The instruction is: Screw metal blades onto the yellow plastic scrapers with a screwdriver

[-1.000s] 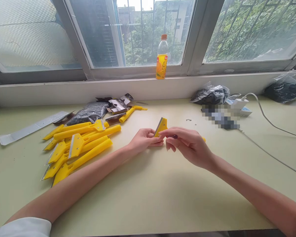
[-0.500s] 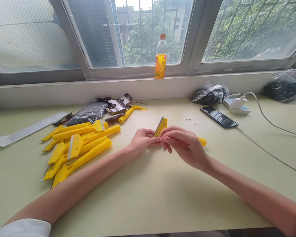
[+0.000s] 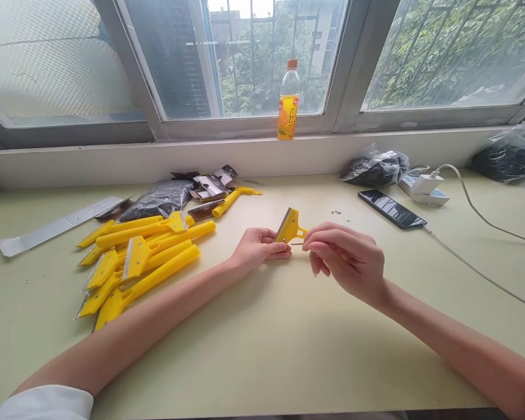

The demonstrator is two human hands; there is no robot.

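Note:
My left hand (image 3: 262, 248) is closed on the blade end of a yellow scraper (image 3: 290, 226), its head tilted up from the fingers. The scraper's neck runs right, and its handle is hidden behind my right hand (image 3: 347, 254). The thumb and forefinger of that hand are pinched at one end of a thin rod (image 3: 296, 244), whose kind is too small to make out. The rod lies level just below the scraper's neck, close to my left fingertips. Farther back on the table are a few tiny screws (image 3: 336, 212).
Several yellow scrapers (image 3: 157, 256) lie piled at left, by a bag of dark contents (image 3: 160, 198) and torn packaging (image 3: 210, 186). A phone (image 3: 392, 209) with a charging cable rests at right, near a power strip (image 3: 424, 189). A juice bottle (image 3: 288, 111) stands on the sill.
My right hand has moved right, away from my left fingertips, with the thin rod in its pinch. The scraper's neck has come into view between the hands. My left hand stays nearly still.

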